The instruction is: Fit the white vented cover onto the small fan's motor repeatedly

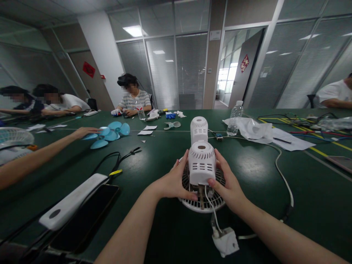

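Note:
A white vented fan motor cover (202, 161) sits over the back of a round white fan grille (203, 208) lying on the table. My left hand (172, 183) grips the cover's left side, its thumb low beside the exposed motor parts. On the other side my right hand (231, 185) holds the cover, thumb pressed at its bottom edge and fingers along its right wall. Directly behind stands a second, similar white cover (199, 129). From beneath the held cover a thin white cable runs down to a small white plastic part (226, 242) near me.
At left lie a phone (85, 216), a white power bank-like bar (73, 201) and black cables. Another person's arm (49, 154) reaches to blue fan blades (111, 132). At right are a water bottle (235, 119), plastic bag (254, 130), paper (294, 141) and a white cord (286, 179).

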`<state>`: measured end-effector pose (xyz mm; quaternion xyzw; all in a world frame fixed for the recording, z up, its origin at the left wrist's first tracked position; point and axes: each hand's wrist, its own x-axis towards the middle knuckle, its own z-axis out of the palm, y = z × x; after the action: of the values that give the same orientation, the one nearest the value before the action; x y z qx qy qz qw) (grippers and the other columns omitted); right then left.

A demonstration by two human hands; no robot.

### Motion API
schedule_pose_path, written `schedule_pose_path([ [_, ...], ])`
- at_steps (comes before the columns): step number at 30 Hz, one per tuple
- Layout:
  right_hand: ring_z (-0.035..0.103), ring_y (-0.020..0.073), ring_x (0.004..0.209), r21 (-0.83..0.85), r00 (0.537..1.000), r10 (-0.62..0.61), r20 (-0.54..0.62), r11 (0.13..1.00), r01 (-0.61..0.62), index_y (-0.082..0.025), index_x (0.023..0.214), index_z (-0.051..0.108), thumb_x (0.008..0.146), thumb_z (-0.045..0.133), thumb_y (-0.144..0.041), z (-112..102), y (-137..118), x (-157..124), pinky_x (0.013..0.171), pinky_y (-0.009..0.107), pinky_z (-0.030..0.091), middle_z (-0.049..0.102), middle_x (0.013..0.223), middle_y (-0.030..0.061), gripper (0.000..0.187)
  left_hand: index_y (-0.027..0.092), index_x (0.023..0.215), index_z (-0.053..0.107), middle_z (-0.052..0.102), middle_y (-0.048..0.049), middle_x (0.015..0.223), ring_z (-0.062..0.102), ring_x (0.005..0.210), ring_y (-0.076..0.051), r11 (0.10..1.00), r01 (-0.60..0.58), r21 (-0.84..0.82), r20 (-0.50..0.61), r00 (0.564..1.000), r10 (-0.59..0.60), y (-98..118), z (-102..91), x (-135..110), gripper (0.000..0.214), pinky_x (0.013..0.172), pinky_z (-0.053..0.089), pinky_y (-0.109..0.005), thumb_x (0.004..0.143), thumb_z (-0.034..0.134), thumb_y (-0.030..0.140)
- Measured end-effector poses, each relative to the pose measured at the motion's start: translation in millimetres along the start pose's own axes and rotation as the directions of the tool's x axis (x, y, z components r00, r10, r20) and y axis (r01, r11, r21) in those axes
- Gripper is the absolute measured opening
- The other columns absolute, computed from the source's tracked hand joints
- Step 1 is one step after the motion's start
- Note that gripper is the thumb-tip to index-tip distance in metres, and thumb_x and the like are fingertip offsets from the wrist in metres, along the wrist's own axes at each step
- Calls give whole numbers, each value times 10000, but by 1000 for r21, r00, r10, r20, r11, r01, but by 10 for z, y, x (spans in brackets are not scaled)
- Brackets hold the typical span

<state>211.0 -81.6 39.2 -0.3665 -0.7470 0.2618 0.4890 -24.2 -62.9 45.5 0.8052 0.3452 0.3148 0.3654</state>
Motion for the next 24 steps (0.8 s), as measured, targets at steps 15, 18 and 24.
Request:
schedule_pose_path([
  [15,396,346,1379,-29,999,38,-39,999,-39,-385,1531,171,872,646,-459,13,68,32,1103,614,363,298,1579,63,816,272,1554,-62,328,-181,1551,230,1459,-422,999,19,-35,-57,998,-21,85,71,48,1384,1176,59,-681,567,899,411],
  [18,410,348,1368,-18,999,37,-40,999,-38,-374,1532,177,868,648,-466,1,73,37,1103,608,367,291,1582,67,819,265,1553,-72,339,-178,1547,244,1456,-416,999,41,7,-69,997,-41,87,78,48,1388,1182,76,-669,571,893,441],
  [24,470,358,1317,44,995,60,-76,997,-56,-360,1517,235,868,628,-504,-1,61,35,1081,612,383,334,1560,82,772,257,1548,-107,356,-147,1550,292,1449,-372,988,104,113,-101,991,-93,108,68,36,1370,1204,101,-625,609,856,514],
])
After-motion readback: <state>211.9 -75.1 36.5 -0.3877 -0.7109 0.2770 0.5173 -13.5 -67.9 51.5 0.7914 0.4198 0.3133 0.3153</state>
